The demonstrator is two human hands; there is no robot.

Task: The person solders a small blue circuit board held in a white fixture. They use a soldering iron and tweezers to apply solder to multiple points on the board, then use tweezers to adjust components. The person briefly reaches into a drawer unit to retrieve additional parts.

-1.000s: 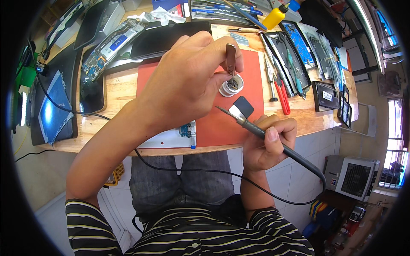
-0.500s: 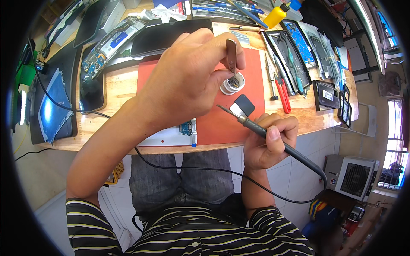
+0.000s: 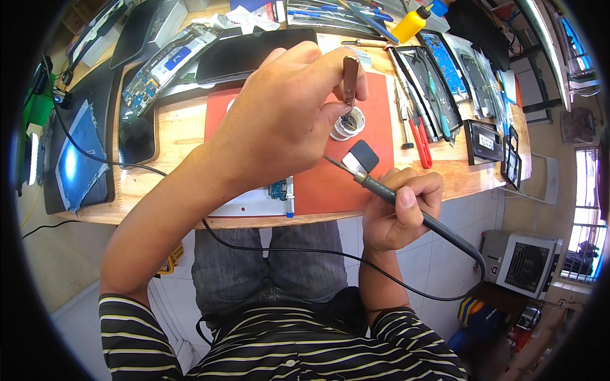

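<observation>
My left hand is closed on a pair of metal tweezers, held upright with the tips reaching down toward a small white jar. Dark material shows inside the jar; the tips themselves are hard to make out. In my right hand a dark grey soldering iron is gripped like a pen, its bare tip pointing up and left, just below my left hand. Under both lies an orange-red mat. A small black-and-white flat piece rests on it beside the iron.
A blue circuit board sits on a white plate near the bench's front edge. Red-handled pliers, a teal tool and phone frames lie to the right. A yellow bottle stands behind. The iron's black cable loops over my lap.
My left hand and the tweezers have shifted very slightly to the right, and the jar sits a touch further right. My right hand with the iron stays about where it was.
</observation>
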